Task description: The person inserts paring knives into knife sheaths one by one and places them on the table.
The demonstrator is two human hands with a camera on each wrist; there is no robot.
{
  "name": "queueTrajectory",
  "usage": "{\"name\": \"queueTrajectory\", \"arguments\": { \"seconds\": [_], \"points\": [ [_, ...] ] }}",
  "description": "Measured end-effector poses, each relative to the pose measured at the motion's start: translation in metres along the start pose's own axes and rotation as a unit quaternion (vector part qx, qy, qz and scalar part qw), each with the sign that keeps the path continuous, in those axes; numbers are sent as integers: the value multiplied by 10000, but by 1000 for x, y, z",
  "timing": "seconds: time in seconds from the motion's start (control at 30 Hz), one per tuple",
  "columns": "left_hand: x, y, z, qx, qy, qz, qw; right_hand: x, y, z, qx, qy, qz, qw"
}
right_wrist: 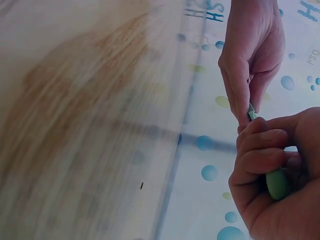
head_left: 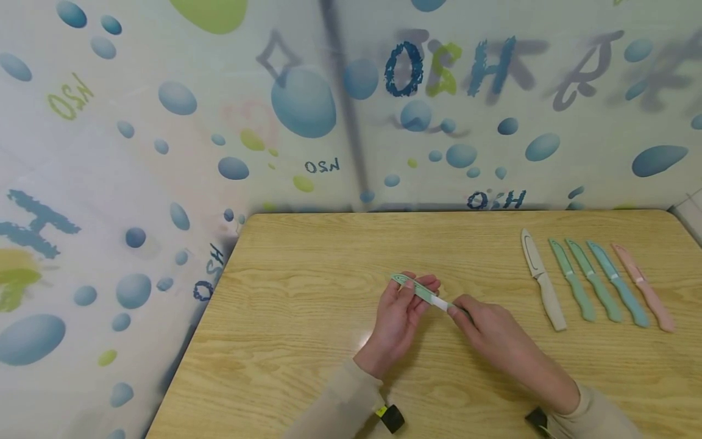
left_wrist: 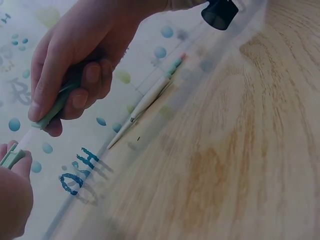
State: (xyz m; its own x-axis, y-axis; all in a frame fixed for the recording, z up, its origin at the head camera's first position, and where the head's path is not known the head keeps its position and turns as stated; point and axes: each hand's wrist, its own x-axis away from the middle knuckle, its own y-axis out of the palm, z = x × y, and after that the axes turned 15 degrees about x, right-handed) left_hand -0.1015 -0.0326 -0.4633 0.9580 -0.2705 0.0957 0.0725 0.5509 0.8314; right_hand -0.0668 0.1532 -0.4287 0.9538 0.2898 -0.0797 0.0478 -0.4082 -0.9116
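Above the middle of the table, my right hand [head_left: 496, 332] grips the green handle [left_wrist: 64, 100] of a small knife, fingers curled round it. The handle's rounded butt [right_wrist: 276, 184] shows below the fingers in the right wrist view. My left hand [head_left: 395, 320] pinches the knife's green sheath [head_left: 421, 290] between thumb and fingers, palm turned up. A short white stretch of blade [head_left: 440, 302] is bare between sheath and handle; the rest of the blade is hidden in the sheath. In the left wrist view, only part of the left hand [left_wrist: 15, 200] appears at the left edge.
On the right of the wooden table [head_left: 285, 341], sheathed knives lie side by side: a larger beige knife [head_left: 551, 299], two green knives [head_left: 579, 294], a blue knife [head_left: 625, 292] and a pink knife [head_left: 649, 296]. A patterned sheet [head_left: 230, 110] hangs behind and left of the table.
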Motion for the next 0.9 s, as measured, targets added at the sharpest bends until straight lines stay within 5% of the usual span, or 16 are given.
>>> {"name": "queueTrajectory", "arguments": {
  "seconds": [0.9],
  "points": [
    [2, 4, -11, 7, -149, -89, 9998, -9, 6, -6, 9, -54, 213, 9998]
  ]
}}
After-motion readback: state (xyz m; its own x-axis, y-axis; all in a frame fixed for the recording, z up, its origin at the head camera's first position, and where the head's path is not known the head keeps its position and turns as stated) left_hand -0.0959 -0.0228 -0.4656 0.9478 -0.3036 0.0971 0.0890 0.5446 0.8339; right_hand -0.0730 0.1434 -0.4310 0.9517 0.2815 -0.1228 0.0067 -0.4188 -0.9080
